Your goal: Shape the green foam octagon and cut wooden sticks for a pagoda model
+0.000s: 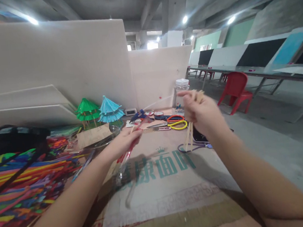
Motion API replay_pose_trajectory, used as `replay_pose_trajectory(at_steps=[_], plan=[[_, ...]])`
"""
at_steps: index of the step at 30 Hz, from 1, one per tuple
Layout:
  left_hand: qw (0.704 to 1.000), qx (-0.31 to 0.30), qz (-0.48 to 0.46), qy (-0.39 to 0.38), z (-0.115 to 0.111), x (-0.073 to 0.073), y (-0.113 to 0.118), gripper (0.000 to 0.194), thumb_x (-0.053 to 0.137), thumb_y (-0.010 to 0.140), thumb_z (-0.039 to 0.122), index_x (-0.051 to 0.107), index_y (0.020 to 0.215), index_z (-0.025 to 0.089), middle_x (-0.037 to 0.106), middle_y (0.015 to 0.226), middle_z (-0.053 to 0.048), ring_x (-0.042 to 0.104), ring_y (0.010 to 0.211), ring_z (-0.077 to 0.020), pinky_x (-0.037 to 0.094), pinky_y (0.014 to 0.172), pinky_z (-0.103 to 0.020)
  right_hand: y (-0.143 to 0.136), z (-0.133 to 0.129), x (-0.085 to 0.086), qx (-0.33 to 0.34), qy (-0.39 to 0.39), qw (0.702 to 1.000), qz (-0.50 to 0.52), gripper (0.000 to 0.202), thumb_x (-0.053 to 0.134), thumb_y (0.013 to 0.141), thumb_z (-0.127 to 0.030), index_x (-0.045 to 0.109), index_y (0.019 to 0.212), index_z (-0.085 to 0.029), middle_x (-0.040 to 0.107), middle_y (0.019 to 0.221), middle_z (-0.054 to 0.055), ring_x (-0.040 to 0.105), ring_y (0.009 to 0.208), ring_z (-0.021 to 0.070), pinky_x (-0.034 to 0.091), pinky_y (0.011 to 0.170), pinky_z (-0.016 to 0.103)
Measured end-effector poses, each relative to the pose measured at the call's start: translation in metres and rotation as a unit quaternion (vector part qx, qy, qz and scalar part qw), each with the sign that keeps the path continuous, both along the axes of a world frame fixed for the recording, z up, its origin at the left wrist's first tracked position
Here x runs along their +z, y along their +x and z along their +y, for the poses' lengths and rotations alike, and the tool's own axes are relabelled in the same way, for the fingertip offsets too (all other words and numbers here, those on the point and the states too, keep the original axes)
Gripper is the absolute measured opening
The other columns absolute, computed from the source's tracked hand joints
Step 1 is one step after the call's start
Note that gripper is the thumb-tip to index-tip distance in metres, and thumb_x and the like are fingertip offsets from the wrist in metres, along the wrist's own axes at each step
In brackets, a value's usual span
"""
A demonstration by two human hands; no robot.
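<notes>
My right hand [201, 110] is raised over the right side of the work surface, closed around a small bundle of thin wooden sticks [188, 138] that point down. My left hand [128, 139] is closed on a clear plastic wrapper with red marks [125, 159], which dangles below the fingers and is blurred. A short pale stick end also shows at its fingertips. Beyond it lies a dark blue glue gun [138, 115]. From near there a thin whitish strip [155, 101] reaches toward my right hand; whether it touches the fingers, I cannot tell.
Yellow-handled scissors [178, 125], orange-handled scissors [175, 118] and purple-handled scissors [183, 148] lie on the printed sack [159, 192]. Green [87, 109] and blue paper umbrellas [109, 109] stand behind. Colourful pipe cleaners [20, 185] are heaped left. A white-lidded jar [182, 84] stands at the back.
</notes>
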State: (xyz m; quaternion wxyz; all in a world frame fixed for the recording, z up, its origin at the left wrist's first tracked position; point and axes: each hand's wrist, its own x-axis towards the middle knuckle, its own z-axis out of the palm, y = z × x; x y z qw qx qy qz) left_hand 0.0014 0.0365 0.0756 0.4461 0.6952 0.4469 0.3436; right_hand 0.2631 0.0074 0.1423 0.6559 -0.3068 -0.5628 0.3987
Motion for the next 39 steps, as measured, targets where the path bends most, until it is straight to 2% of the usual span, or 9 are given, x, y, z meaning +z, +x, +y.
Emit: replay_pose_trajectory(at_steps=[6, 10, 13, 21, 27, 30, 33, 35, 39], plan=[[0.988, -0.148, -0.003, -0.038, -0.029, 0.01, 0.015, 0.042, 0.054, 0.09, 0.052, 0.045, 0.065, 0.019, 0.042, 0.052, 0.005, 0.033, 0.044, -0.0072, 0.025, 0.041, -0.021, -0.04, -0.001, -0.031, 0.062, -0.055, 0.971, -0.223, 0.03, 0.069, 0.084, -0.042, 0.077, 0.097, -0.016, 0.045, 0.053, -0.007, 0.031, 0.046, 0.0064, 0.026, 0.047, 0.023], [0.985, -0.154, -0.038, -0.061, -0.03, 0.009, 0.017, 0.043, 0.054, 0.088, 0.05, 0.039, 0.061, 0.02, 0.035, 0.049, 0.007, 0.028, 0.042, -0.0059, 0.021, 0.039, -0.02, -0.052, -0.005, -0.037, 0.128, -0.047, 0.955, -0.264, 0.023, 0.069, 0.081, -0.037, 0.078, 0.093, -0.019, 0.063, 0.069, -0.001, 0.051, 0.063, 0.0114, 0.04, 0.062, 0.025], [0.986, -0.155, -0.04, -0.057, -0.029, 0.005, 0.018, 0.043, 0.055, 0.088, 0.052, 0.039, 0.063, 0.02, 0.037, 0.051, 0.007, 0.029, 0.042, -0.0059, 0.022, 0.04, -0.02, -0.057, -0.008, -0.042, 0.1, -0.046, 0.963, -0.247, 0.022, 0.071, 0.078, -0.04, 0.076, 0.079, -0.019, 0.061, 0.065, 0.0, 0.052, 0.065, 0.0133, 0.041, 0.063, 0.027], [0.99, -0.122, -0.061, -0.044, -0.027, 0.01, 0.016, 0.042, 0.054, 0.091, 0.055, 0.044, 0.07, 0.02, 0.039, 0.052, 0.007, 0.029, 0.041, -0.0062, 0.023, 0.038, -0.019, -0.051, 0.0, -0.046, 0.054, -0.08, 0.99, -0.106, 0.047, 0.078, 0.07, -0.061, 0.06, 0.066, -0.018, 0.029, 0.044, -0.011, 0.022, 0.042, 0.0053, 0.017, 0.042, 0.023], [0.999, -0.009, -0.049, -0.005, -0.011, 0.016, 0.001, 0.04, 0.06, 0.088, 0.049, 0.047, 0.067, 0.018, 0.046, 0.056, 0.004, 0.032, 0.042, -0.0056, 0.023, 0.04, -0.019, -0.026, 0.014, -0.026, 0.113, -0.119, 0.985, 0.054, 0.041, 0.079, 0.075, -0.049, 0.052, 0.07, -0.019, 0.042, 0.046, -0.01, 0.017, 0.036, 0.0018, 0.011, 0.037, 0.02], [0.997, 0.032, -0.074, -0.003, -0.006, 0.017, -0.001, 0.03, 0.057, 0.089, 0.047, 0.05, 0.083, 0.018, 0.054, 0.067, 0.003, 0.024, 0.041, -0.0047, 0.017, 0.04, -0.019, -0.022, 0.017, -0.024, 0.164, -0.177, 0.97, 0.043, 0.032, 0.072, 0.084, -0.043, 0.055, 0.074, -0.018, 0.041, 0.043, -0.011, 0.015, 0.035, 0.002, 0.011, 0.036, 0.018], [0.995, 0.037, -0.085, -0.019, -0.012, 0.015, 0.008, 0.033, 0.056, 0.089, 0.052, 0.051, 0.088, 0.019, 0.045, 0.062, 0.006, 0.023, 0.042, -0.0064, 0.017, 0.041, -0.02, -0.036, 0.013, -0.037, 0.205, -0.186, 0.961, -0.012, 0.032, 0.072, 0.083, -0.045, 0.058, 0.077, -0.017, 0.043, 0.045, -0.01, 0.019, 0.036, 0.0029, 0.012, 0.036, 0.017], [0.998, 0.013, -0.059, 0.004, -0.02, 0.013, 0.017, 0.039, 0.056, 0.088, 0.057, 0.053, 0.082, 0.019, 0.038, 0.059, 0.006, 0.03, 0.046, -0.0087, 0.024, 0.044, -0.021, -0.049, 0.006, -0.048, 0.221, -0.178, 0.958, -0.048, 0.035, 0.074, 0.081, -0.048, 0.057, 0.076, -0.017, 0.043, 0.048, -0.009, 0.022, 0.037, 0.003, 0.014, 0.037, 0.018], [0.993, -0.05, 0.041, 0.098, -0.029, 0.012, 0.027, 0.033, 0.065, 0.082, 0.049, 0.059, 0.072, 0.018, 0.053, 0.068, 0.002, 0.046, 0.064, -0.0135, 0.035, 0.059, -0.024, -0.065, -0.002, -0.058, 0.233, -0.189, 0.952, -0.057, 0.032, 0.073, 0.085, -0.041, 0.052, 0.075, -0.019, 0.04, 0.05, -0.01, 0.023, 0.04, 0.0031, 0.017, 0.039, 0.017]])
